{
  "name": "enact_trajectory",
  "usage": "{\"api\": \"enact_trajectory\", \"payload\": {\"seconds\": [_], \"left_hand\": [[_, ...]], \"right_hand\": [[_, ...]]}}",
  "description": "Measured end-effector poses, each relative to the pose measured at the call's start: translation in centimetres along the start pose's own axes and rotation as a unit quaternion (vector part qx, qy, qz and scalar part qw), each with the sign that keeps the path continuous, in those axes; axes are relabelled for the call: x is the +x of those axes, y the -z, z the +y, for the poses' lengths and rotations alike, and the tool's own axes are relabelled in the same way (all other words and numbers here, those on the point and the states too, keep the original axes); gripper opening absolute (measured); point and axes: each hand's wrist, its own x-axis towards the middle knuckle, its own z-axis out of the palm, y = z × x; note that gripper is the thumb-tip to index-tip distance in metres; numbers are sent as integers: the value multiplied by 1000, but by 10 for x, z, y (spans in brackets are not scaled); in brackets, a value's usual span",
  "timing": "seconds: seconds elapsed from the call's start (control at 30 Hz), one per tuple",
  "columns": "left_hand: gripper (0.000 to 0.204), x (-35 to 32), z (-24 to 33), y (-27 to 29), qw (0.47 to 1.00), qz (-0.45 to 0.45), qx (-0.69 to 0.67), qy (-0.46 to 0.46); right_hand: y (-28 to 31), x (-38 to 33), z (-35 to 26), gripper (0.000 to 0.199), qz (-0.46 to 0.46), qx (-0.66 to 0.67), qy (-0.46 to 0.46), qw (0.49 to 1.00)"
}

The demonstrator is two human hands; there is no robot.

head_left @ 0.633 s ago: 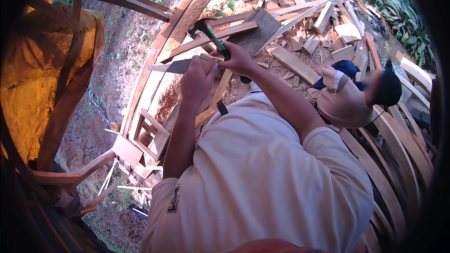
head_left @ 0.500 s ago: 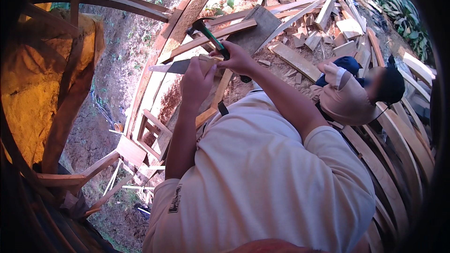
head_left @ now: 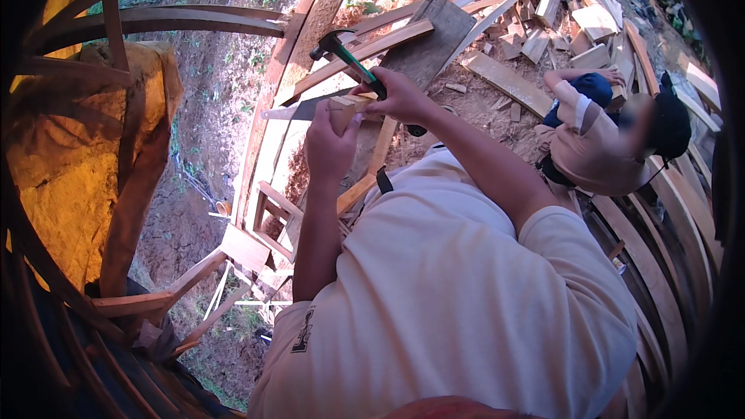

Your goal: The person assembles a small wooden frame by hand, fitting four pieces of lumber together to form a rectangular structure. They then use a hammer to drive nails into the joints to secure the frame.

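Observation:
My right hand point(head_left: 400, 98) is closed round the handle of a claw hammer point(head_left: 353, 64), which has a dark head and a green-and-black grip. The hammer's head points up and away to the left. Close beside it, my left hand point(head_left: 330, 143) grips a small wooden block point(head_left: 346, 113). The fingertips of my right hand come up to the block too; whether they press on it I cannot tell. Behind my left hand a tapering saw blade point(head_left: 299, 111) shows, its handle hidden. Long planks point(head_left: 369, 53) lie beyond the hammer, next to a weathered grey board point(head_left: 434, 35).
To the right a person point(head_left: 597, 132) in a light shirt and dark cap crouches by a heap of wood offcuts point(head_left: 535, 39). Several long boards point(head_left: 644, 264) lie behind that person. On the left hang a yellow tarp point(head_left: 62, 171) and a timber frame point(head_left: 163, 22), above a dirt slope point(head_left: 194, 109).
The view has shifted, so most things sit a little further right. My hands keep their hold on the hammer and the block. The crouching person's arm now reaches toward the offcuts.

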Motion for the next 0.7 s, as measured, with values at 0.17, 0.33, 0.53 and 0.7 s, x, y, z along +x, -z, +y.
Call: {"api": "enact_trajectory", "payload": {"seconds": [0.17, 0.33, 0.53, 0.7], "left_hand": [[50, -1, 4, 0, 1000, -1, 25, 1], [55, -2, 10, 8, 996, -7, 94, 2], [45, 0, 5, 3, 997, 23, 67, -24], [43, 0, 7, 2, 997, 14, 74, -13]], "right_hand": [[-1, 2, 5, 67, 5, 32, 12, 999], [0, 1, -4, 63, 5, -1, 3, 1000], [-2, 0, -9, 62, 15, 0, 0, 1000], [-3, -1, -11, 62, 14, 2, -2, 1000]]}}
